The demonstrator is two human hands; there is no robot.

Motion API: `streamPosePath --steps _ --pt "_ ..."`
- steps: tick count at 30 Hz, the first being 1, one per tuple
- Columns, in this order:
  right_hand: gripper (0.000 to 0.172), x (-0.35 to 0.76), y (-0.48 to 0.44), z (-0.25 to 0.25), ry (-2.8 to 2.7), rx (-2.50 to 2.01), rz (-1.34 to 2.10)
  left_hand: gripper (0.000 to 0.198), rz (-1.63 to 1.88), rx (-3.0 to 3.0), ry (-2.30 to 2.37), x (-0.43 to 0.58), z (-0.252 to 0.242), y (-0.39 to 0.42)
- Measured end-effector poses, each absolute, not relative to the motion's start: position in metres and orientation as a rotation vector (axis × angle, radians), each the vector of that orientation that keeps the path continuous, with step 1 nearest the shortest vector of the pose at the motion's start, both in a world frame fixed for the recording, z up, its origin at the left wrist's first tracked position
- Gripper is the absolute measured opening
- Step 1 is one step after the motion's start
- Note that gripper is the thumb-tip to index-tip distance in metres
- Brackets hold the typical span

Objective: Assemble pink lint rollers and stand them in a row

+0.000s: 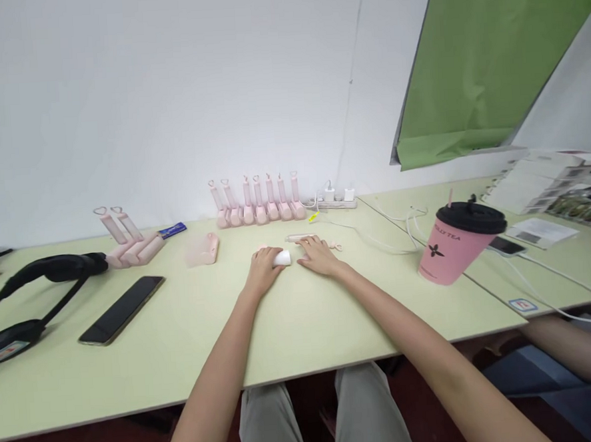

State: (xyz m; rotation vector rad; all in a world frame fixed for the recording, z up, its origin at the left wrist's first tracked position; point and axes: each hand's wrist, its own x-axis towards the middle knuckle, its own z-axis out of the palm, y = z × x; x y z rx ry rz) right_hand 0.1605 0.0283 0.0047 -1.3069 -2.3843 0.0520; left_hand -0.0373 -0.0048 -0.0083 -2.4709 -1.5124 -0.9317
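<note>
My left hand (pixel 263 271) rests on the table with its fingers curled round a short white cylinder (pixel 282 258); one end of it sticks out to the right. A little to the right, my right hand (pixel 320 255) lies low on the table, fingers stretched forward and apart. Just beyond its fingertips is a slim clear tube (pixel 296 237), partly behind them. A small pink heart-shaped loop piece (pixel 336 246) lies right of that hand. What may be under its palm is hidden.
Several pink bottle-like items with clear tubes (pixel 259 213) line the wall, near a power strip (pixel 332 204). To the left are a pink case (pixel 210 248), a phone (pixel 123 310) and a black headset (pixel 43 270). A pink cup (pixel 445 252) and cables stand right; another person's arm (pixel 578 347) shows.
</note>
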Motion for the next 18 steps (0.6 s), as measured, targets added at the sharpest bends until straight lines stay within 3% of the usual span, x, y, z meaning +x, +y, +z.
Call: streamPosePath --steps 7,12,18 --pt "0.043 0.179 0.036 -0.011 -2.299 -1.376 0.079 0.038 -1.352 -2.297 -1.563 -0.031 0.003 -0.006" --pt "0.023 0.191 0.038 -0.003 -2.138 -1.261 0.447 0.046 -1.637 -2.257 -1.582 -0.021 0.009 -0.018" --pt "0.034 0.182 0.030 0.022 -1.501 -0.908 1.022 0.061 -1.693 -2.374 -1.594 -0.007 0.006 -0.028"
